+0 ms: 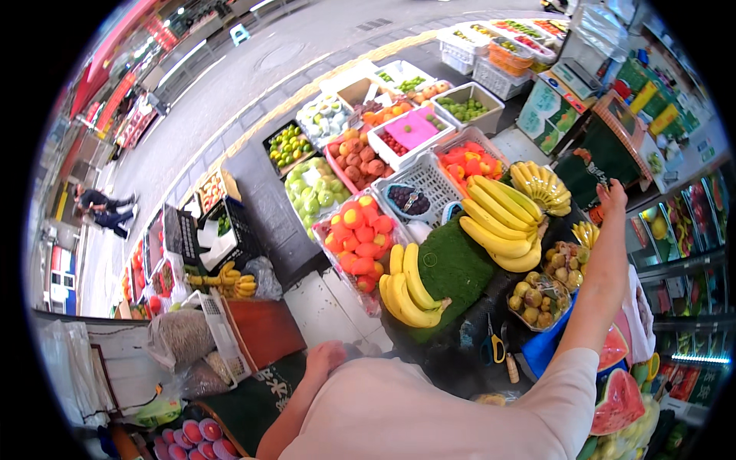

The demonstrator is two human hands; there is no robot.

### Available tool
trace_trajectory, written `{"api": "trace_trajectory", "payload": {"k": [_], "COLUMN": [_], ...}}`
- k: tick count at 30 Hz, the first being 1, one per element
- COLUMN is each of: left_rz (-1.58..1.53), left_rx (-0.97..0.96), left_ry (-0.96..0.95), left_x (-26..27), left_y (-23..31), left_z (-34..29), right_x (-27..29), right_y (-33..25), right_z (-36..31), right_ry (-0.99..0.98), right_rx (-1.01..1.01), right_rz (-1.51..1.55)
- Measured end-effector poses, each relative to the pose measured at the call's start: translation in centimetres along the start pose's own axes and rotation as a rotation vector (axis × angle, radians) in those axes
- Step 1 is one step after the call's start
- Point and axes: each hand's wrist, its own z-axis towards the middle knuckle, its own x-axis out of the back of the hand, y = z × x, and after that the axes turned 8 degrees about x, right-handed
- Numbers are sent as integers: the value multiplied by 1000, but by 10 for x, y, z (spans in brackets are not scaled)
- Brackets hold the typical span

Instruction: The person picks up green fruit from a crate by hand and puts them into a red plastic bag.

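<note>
My right arm stretches out to the far right, and my right hand point(612, 198) is raised beside a dark green cloth-covered stand point(592, 165). Its fingers look apart, with nothing visible in them. My left hand point(327, 358) hangs low near my body, by the white tiled floor point(337, 303); its fingers are blurred and partly hidden. Between my arms, a banana bunch point(410, 291) and a larger banana bunch point(502, 222) rest on a mound of green turf point(454, 272). Another banana bunch point(540, 188) lies farther back. Wrapped round brown fruits point(537, 299) sit nearest my right forearm.
Scissors point(494, 345) with yellow-and-black handles lie before me. Cut watermelon point(617, 402) is at lower right. Ahead stand crates of green fruit point(469, 103), pomegranate-like red fruit point(359, 159) and dark grapes point(408, 199). Black crates point(230, 234) are left, the street point(268, 57) beyond.
</note>
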Motion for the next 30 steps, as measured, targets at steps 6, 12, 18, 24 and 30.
{"api": "trace_trajectory", "payload": {"k": [6,12,18,24,30], "left_rz": [-11,-6,116,147,96], "left_rx": [35,27,-120,-150,-221], "left_ry": [-1,-40,-32,63,276], "left_x": [-10,-6,25,101,255], "left_y": [3,6,25,30,-27], "left_z": [5,8,14,43,130], "right_x": [-12,-62,-133,-202,-263], "right_y": [4,25,9,34,146], "right_z": [-10,-94,-230,-378,-566], "right_ry": [89,-209,-644,-928,-1066], "right_rx": [61,11,31,14,-109], "right_rz": [-385,-491,-482,-528,-524]}}
